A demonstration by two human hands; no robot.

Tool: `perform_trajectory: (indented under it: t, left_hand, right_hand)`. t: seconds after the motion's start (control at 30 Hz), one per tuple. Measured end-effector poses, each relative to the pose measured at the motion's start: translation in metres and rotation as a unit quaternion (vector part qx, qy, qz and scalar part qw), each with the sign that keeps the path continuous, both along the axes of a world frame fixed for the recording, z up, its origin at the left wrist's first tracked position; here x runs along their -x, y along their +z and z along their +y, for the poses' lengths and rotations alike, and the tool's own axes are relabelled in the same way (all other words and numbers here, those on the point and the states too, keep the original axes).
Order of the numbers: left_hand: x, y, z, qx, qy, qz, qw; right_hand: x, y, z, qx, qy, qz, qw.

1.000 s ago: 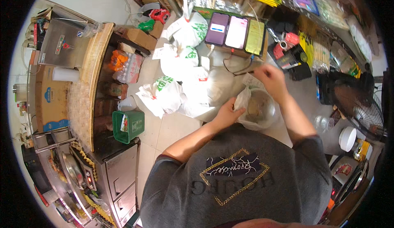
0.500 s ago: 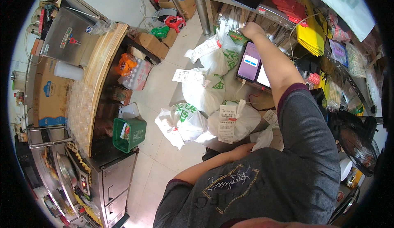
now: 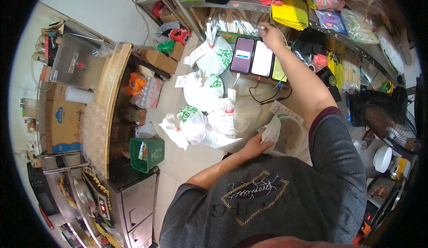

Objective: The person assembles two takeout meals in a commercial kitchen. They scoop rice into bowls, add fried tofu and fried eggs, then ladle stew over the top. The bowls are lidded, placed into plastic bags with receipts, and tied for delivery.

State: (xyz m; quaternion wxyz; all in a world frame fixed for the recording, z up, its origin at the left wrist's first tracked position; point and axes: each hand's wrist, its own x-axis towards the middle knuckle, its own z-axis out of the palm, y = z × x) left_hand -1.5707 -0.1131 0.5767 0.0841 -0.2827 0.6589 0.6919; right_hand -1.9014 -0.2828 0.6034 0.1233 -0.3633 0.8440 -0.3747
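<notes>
My left hand (image 3: 255, 145) is closed on the bunched edge of a white plastic bag (image 3: 272, 132). Inside that bag, close to my body, is a round translucent tub (image 3: 289, 136); a printed paper slip (image 3: 285, 109) lies along its far side. My right arm reaches forward past several lit phones. At its end my right hand (image 3: 271, 36) is closed beside a row of wrapped utensil packs (image 3: 229, 21) under the shelf. Something small and pale shows at its fingertips, too small to make out. Left of the tub stands a tied white bag (image 3: 223, 116) with a receipt on it.
More tied bags (image 3: 204, 87) stand to the left, near the phones (image 3: 243, 56) and their charging cables. A metal shelf (image 3: 249, 5) with bags and packets runs above the far side. A black fan (image 3: 388, 123) is at right, a green bin (image 3: 147, 154) at left.
The view has shifted. My right hand has moved rightward along the utensil packs, past the second phone. The tub in the bag at my left hand now shows more fully.
</notes>
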Motion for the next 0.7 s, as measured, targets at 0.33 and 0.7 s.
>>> perform_trajectory:
  t: [0.33, 0.7]
  left_hand:
    - [-0.02, -0.011, -0.002, -0.047, 0.017, 0.0, 0.999]
    - [-0.011, -0.02, -0.003, 0.011, -0.034, 0.02, 0.999]
  right_hand:
    - [0.011, -0.021, -0.057, -0.128, 0.01, 0.013, 0.992]
    - [-0.025, 0.005, 0.021, 0.033, 0.048, 0.029, 0.998]
